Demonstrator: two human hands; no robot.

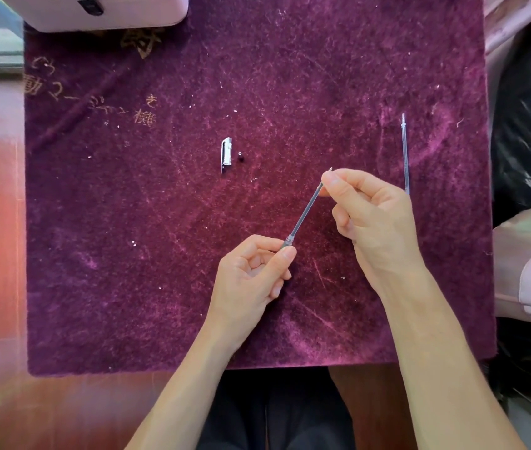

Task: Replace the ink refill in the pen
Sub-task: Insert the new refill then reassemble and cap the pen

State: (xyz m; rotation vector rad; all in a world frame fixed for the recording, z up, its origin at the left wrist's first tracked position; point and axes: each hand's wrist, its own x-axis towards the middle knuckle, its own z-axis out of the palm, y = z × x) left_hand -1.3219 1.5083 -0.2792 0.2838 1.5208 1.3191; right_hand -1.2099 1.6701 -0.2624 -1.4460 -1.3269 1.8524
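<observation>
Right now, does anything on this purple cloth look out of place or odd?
Only small things. A tiny dark piece lies loose beside the silver pen cap, easy to lose in the pile. A spare refill sits near the cloth's right edge. The cloth is flecked with lint. Nothing looks spilled or broken.

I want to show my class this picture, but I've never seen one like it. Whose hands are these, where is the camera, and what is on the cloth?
The camera sits on a person's head, looking down. Their left hand grips the pen barrel; the right hand pinches the tip end of a thin refill entering or leaving it. On the purple cloth lie the pen cap, a tiny dark part and a second refill.
</observation>
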